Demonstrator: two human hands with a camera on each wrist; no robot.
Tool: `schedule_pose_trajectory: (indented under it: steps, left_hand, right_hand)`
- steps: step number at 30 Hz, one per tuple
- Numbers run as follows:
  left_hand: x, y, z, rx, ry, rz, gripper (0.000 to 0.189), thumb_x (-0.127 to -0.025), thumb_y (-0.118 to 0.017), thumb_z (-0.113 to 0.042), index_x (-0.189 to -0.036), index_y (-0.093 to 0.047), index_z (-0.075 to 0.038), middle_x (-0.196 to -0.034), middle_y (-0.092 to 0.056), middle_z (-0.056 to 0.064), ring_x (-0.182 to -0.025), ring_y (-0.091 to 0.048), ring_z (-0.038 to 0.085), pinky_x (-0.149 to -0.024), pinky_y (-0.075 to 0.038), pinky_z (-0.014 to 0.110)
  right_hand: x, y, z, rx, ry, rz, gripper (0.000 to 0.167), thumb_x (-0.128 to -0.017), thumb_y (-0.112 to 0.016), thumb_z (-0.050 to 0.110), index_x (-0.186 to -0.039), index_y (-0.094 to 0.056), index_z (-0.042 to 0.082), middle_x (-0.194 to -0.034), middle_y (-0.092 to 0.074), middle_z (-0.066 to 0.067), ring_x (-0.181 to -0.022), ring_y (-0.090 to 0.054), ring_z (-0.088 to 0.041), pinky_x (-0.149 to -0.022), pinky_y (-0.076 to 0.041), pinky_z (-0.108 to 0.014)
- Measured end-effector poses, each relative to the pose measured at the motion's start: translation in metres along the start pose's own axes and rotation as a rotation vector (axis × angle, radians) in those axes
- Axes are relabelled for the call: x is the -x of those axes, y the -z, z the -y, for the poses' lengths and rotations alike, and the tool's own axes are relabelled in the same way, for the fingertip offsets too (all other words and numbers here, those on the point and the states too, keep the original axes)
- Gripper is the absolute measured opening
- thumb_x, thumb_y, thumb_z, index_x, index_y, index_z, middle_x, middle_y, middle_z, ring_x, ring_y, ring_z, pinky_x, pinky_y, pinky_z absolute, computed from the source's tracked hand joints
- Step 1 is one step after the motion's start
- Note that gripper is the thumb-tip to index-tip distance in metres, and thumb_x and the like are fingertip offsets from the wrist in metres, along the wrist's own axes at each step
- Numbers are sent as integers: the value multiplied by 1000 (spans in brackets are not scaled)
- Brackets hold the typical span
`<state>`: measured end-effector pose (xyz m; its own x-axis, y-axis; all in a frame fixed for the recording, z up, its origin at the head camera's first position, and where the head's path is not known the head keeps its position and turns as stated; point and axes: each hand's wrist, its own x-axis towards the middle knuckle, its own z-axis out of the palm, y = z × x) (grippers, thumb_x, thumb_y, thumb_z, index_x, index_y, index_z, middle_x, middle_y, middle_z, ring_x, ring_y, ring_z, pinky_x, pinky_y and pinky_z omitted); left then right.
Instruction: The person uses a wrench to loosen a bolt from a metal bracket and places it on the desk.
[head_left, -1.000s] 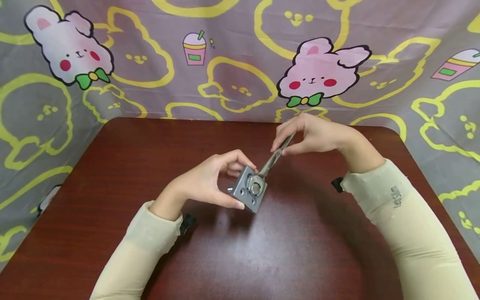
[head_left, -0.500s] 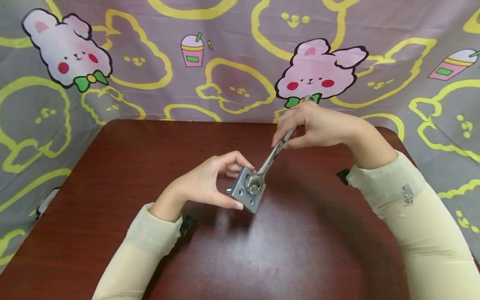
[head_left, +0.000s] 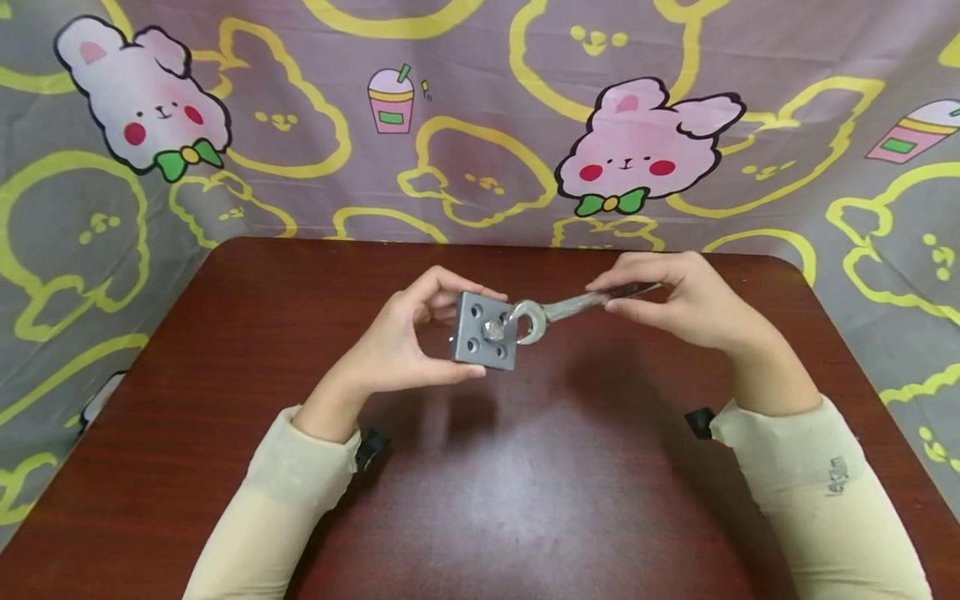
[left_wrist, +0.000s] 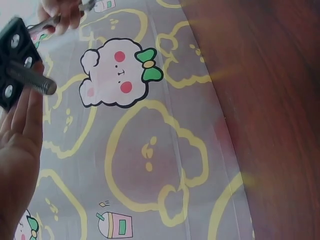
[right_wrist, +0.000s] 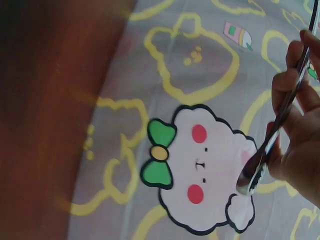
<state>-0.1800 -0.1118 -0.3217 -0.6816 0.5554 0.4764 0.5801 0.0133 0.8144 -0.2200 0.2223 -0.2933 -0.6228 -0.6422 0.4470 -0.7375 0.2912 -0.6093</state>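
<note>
My left hand [head_left: 397, 342] grips a square grey plate [head_left: 474, 325] by its edges, thumb below and fingers above. A hex bolt [head_left: 493, 331] passes through the plate's middle, its head facing me among several holes. From the plate's other face its threaded shank [left_wrist: 37, 80] sticks out in the left wrist view. To the right, my right hand [head_left: 686, 300] pinches a silver wrench [head_left: 573, 308] between thumb and fingers. The wrench's ring end [head_left: 531, 322] is off the bolt head and overlaps the plate's right edge. Seen from the right wrist, the wrench [right_wrist: 285, 110] slants past the fingers.
Both hands are held above a dark red-brown table [head_left: 495, 500]. Behind it hangs a patterned cloth [head_left: 480, 108] with cartoon rabbits, which also runs along the sides. A black clip-like piece [head_left: 371, 450] sits at the left cuff, another [head_left: 701, 422] at the right.
The wrench has come off the bolt head and swung to a flatter angle as my right hand moved right and lower. The plate has risen and turned slightly in my left hand.
</note>
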Motion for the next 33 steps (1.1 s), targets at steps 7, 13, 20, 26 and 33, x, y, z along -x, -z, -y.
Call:
schedule_pose_trajectory:
  steps: [7,13,20,26,33]
  left_hand:
    - [-2,-1,0,-13,-86,-166,73,-63,-86,13,-124,-47,3,-130,-65,18,-103,-70,18,-82,-59,29]
    - [-4,-3,3,-53,-133,-260,74,-60,-87,14,-122,-46,6,-131,-65,18,-106,-68,19,-87,-58,31]
    - [-4,-6,5,-58,-144,-312,74,-60,-86,15,-121,-45,7,-131,-65,17,-108,-68,21,-86,-58,31]
    - [-5,-6,7,-55,-158,-336,74,-59,-86,16,-121,-45,8,-130,-65,19,-109,-68,21,-88,-58,31]
    - [-7,-7,7,-76,-158,-321,75,-59,-87,14,-120,-45,7,-131,-65,18,-109,-67,20,-89,-58,31]
  right_hand:
    - [21,-23,6,-59,-148,-151,32,-82,-74,-9,-109,-75,9,-91,-71,1,-76,-59,-6,-61,-49,-16]
    - [27,-45,10,-185,-311,-246,25,-85,-72,-5,-109,-74,3,-94,-72,3,-76,-60,-10,-58,-47,-20]
    - [24,-64,22,-247,-462,-307,23,-86,-74,3,-109,-73,1,-86,-71,12,-69,-57,-10,-57,-47,-20]
    - [26,-78,30,-312,-517,-335,25,-87,-73,3,-111,-72,-2,-83,-70,11,-71,-58,-9,-59,-48,-19]
    - [25,-87,39,-342,-486,-330,24,-87,-71,0,-111,-71,-3,-82,-68,9,-71,-58,-7,-60,-48,-19]
